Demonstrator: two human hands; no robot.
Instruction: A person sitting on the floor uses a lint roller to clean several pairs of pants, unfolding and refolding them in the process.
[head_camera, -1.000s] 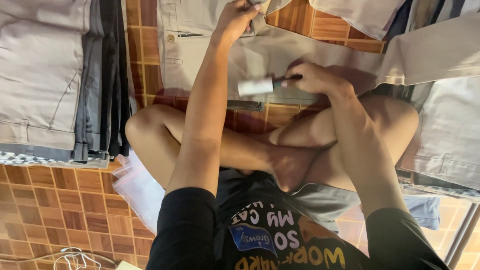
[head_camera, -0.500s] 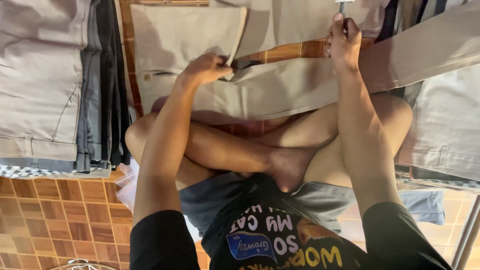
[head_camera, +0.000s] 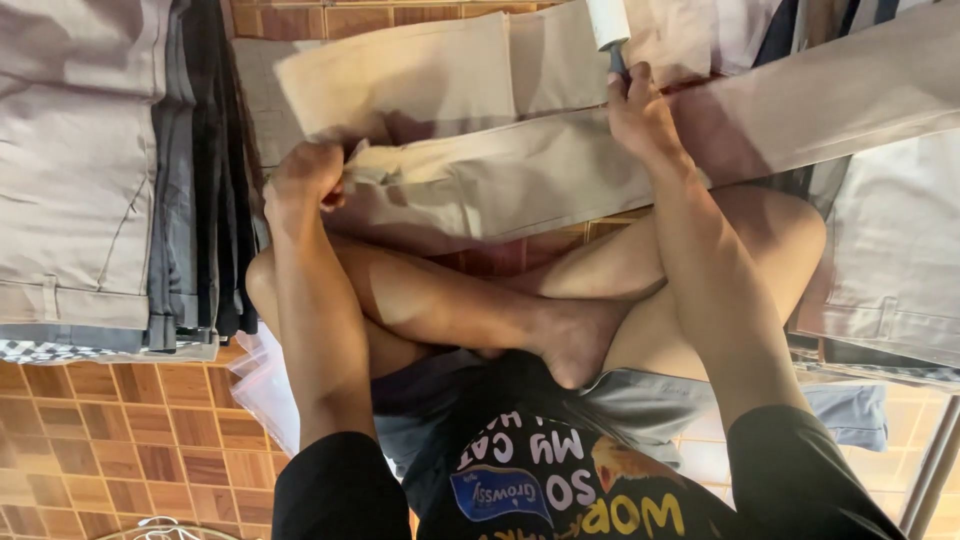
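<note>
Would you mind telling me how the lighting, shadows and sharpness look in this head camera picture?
Head view: warm, fairly even light; the left hand throws a soft shadow on the folded beige trousers; the right hand with the lint roller is slightly soft, the roller cut off by the top edge; mild glare on the floor tiles at lower right; no strong distortion.

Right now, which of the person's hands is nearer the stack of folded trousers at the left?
The left hand. It grips the edge of the beige trousers just beside the stack of folded trousers. The right hand holds the lint roller, far across.
</note>
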